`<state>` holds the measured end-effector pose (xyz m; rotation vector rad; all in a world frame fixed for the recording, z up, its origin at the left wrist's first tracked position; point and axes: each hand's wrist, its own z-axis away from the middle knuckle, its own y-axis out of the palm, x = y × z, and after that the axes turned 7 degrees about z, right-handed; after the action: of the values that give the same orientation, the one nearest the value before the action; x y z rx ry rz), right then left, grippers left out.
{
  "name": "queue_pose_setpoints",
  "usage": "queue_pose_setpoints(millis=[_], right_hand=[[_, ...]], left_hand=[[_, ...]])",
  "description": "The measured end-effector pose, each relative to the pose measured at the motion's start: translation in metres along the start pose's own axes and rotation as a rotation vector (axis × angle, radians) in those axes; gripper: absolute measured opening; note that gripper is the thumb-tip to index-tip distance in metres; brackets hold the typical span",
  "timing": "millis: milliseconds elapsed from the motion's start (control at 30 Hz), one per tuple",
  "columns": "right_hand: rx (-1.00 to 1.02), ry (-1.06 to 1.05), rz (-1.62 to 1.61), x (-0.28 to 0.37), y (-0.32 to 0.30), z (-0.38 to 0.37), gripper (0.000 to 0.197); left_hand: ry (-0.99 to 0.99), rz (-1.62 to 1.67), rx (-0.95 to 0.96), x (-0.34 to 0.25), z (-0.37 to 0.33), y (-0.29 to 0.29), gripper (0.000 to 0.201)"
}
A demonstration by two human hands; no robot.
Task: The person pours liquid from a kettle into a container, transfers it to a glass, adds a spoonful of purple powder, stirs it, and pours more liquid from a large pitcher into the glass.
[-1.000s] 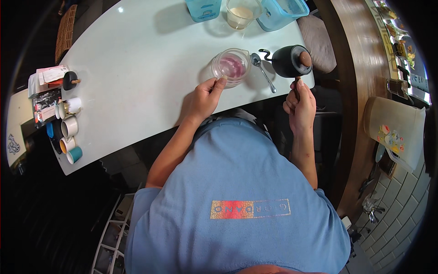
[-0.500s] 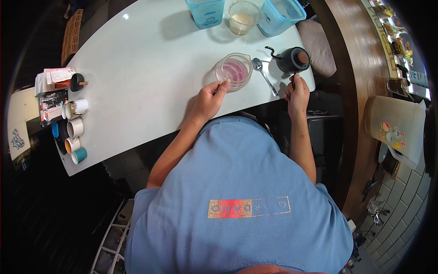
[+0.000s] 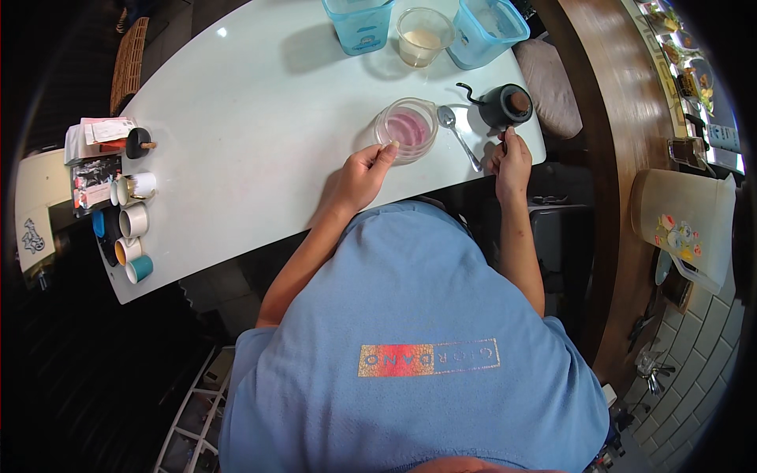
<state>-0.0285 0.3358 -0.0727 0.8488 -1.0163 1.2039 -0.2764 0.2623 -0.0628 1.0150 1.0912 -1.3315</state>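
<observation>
Our left hand [image 3: 364,177] pinches the rim of the clear cup [image 3: 408,131], near the table [image 3: 252,158] edge. Our right hand [image 3: 512,163] holds the handle of the black kettle [image 3: 498,106], near the corner. A spoon [image 3: 460,132] lies between. If we pull the cup crooked, the pink stuff could spill. A knock might tip the kettle.

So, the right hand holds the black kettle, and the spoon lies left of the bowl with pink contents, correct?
Not quite: the head view shows the spoon lying right of that bowl, between it and the black kettle. The right hand does hold the kettle.
</observation>
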Motion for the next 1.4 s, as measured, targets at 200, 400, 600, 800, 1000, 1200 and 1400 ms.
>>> queue_pose_setpoints(millis=[200, 400, 600, 800, 1000, 1200, 1400], right_hand=[[0.063, 0.06, 0.07, 0.013, -0.008, 0.006, 0.052], [-0.244, 0.226, 0.073, -0.017, -0.034, 0.01, 0.058], [-0.185, -0.223, 0.846, -0.038, -0.007, 0.037, 0.032], [-0.105, -0.247, 1.12, -0.026, 0.001, 0.038, 0.029], [-0.05, -0.352, 1.212, -0.015, 0.002, 0.058, 0.016], [-0.3, -0.543, 0.774, 0.002, 0.007, 0.078, 0.011], [-0.426, -0.642, 0.135, 0.031, 0.03, 0.087, 0.009]], left_hand=[[-0.043, -0.017, 0.004, -0.001, 0.0, -0.003, 0.049], [0.025, 0.073, -0.023, 0.005, -0.002, -0.002, 0.047], [-0.022, -0.007, 0.014, 0.007, -0.004, -0.006, 0.047], [-0.095, -0.163, 0.018, 0.006, -0.004, -0.009, 0.051], [-0.078, -0.136, 0.073, 0.011, -0.004, -0.016, 0.044], [-0.031, -0.088, 0.122, 0.008, -0.001, -0.021, 0.036], [0.022, -0.038, 0.129, 0.029, -0.006, -0.026, 0.033]])
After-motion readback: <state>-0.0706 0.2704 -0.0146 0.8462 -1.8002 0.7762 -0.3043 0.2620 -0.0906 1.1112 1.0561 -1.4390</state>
